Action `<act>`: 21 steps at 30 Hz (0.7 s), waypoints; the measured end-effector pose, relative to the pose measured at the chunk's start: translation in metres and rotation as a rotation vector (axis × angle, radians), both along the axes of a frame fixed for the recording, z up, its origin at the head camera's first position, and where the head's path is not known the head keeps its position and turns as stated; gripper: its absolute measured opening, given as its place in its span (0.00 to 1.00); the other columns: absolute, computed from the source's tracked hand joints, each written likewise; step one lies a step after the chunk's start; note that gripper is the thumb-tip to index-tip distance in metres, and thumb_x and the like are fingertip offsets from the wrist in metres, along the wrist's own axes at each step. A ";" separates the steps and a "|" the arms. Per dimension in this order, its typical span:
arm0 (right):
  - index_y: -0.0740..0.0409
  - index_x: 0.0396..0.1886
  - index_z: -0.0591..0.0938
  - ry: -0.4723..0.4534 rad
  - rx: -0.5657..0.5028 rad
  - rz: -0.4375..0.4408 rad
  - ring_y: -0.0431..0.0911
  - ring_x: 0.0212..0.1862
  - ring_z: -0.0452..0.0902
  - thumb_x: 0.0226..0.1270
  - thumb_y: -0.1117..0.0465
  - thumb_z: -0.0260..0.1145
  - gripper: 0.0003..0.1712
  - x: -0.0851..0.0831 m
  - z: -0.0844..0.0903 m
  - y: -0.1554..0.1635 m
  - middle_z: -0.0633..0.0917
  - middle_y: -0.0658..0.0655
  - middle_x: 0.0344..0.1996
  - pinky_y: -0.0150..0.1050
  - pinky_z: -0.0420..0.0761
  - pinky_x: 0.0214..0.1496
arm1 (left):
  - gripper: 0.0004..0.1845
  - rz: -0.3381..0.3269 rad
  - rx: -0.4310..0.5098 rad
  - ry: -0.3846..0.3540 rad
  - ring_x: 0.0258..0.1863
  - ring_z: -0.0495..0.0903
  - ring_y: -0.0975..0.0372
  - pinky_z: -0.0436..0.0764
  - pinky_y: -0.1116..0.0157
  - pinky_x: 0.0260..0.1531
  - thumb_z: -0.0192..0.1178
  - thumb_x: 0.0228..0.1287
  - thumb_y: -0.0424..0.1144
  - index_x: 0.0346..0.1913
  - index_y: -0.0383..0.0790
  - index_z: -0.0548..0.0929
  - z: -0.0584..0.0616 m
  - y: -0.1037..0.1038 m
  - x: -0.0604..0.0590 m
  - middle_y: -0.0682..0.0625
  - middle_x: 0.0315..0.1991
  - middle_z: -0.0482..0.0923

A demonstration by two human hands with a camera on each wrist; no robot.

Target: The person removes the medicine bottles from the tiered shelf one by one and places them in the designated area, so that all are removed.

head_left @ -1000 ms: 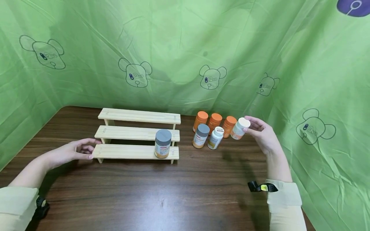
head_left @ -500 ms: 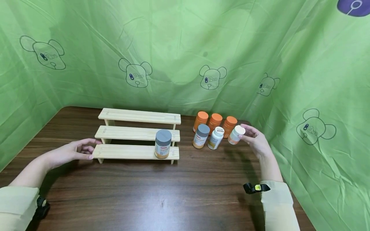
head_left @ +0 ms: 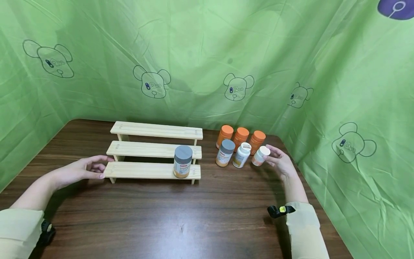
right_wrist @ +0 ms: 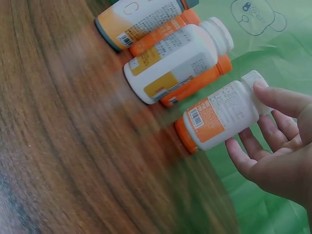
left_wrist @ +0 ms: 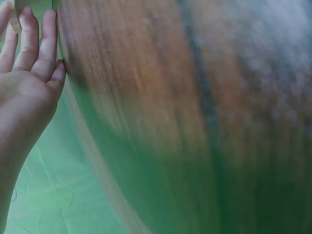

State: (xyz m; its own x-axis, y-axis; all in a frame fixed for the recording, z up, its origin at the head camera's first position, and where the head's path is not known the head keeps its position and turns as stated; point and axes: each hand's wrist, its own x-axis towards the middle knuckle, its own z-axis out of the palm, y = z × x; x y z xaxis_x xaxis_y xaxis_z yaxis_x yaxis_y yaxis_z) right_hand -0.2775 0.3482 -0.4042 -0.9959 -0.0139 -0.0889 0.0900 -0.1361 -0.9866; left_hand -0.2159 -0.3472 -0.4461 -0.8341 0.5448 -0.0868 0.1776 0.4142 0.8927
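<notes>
My right hand (head_left: 271,157) grips a small white bottle (head_left: 260,156) with a white cap and an orange label, thumb on the cap and fingers under its side. The bottle (right_wrist: 222,117) is tilted, with its base at or just above the tabletop, right of a taller white bottle (head_left: 241,154). My left hand (head_left: 96,167) rests with relaxed fingers (left_wrist: 36,44) against the left end of the lowest step of a three-step wooden rack (head_left: 145,149). A grey-lidded jar (head_left: 182,161) stands on that lowest step near its right end.
A grey-capped bottle (head_left: 225,152) stands left of the taller white one. Three orange bottles (head_left: 240,136) stand in a row behind them. Green cloth (head_left: 339,108) walls the dark wooden table (head_left: 194,216) on the back and right.
My right hand has brought the small white bottle down and to the left, from above the table to beside the other bottles. The left hand has stayed put.
</notes>
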 end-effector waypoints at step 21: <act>0.66 0.69 0.60 -0.059 -0.013 0.037 0.37 0.45 0.79 0.60 0.81 0.57 0.37 -0.009 -0.018 -0.003 0.80 0.45 0.43 0.31 0.77 0.49 | 0.29 0.003 -0.002 -0.005 0.43 0.79 0.65 0.74 0.70 0.41 0.56 0.66 0.32 0.67 0.33 0.59 0.000 0.000 0.000 0.42 0.45 0.79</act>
State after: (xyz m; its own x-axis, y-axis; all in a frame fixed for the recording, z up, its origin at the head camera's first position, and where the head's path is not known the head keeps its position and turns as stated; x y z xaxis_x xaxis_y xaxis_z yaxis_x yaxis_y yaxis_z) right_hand -0.2862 0.3449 -0.4219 -0.9878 -0.0521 -0.1469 0.1530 -0.1440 -0.9777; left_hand -0.2155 -0.3476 -0.4464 -0.8354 0.5418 -0.0921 0.1716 0.4163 0.8929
